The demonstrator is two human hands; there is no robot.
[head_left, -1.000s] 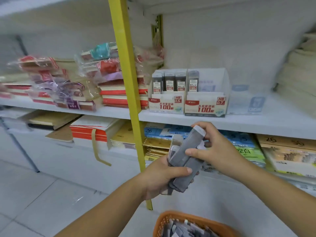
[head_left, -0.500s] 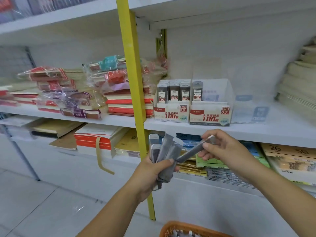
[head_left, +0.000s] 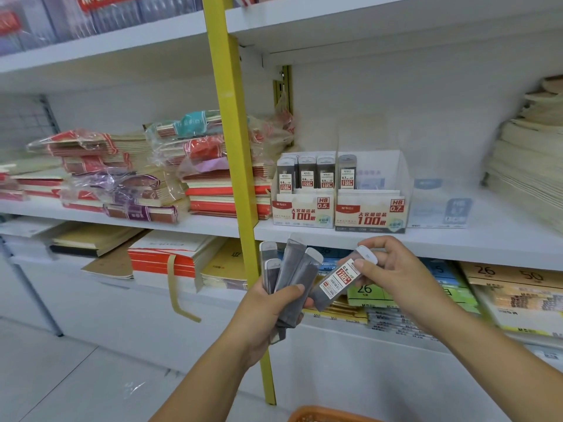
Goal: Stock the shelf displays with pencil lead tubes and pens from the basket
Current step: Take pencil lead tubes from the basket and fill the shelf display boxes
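Clutching left hand: fingers wrap fanned lead tubes
Right hand: fingers pinch one 0.5 tube

Only a sliver of the basket rim clears the bottom edge; what it holds I can't see. The left hand covers the lower ends of its fanned lead tubes, so I can't count them. Small print on the single tube the right hand pinches: too fine to read. The third display box is blurred, label unreadable.
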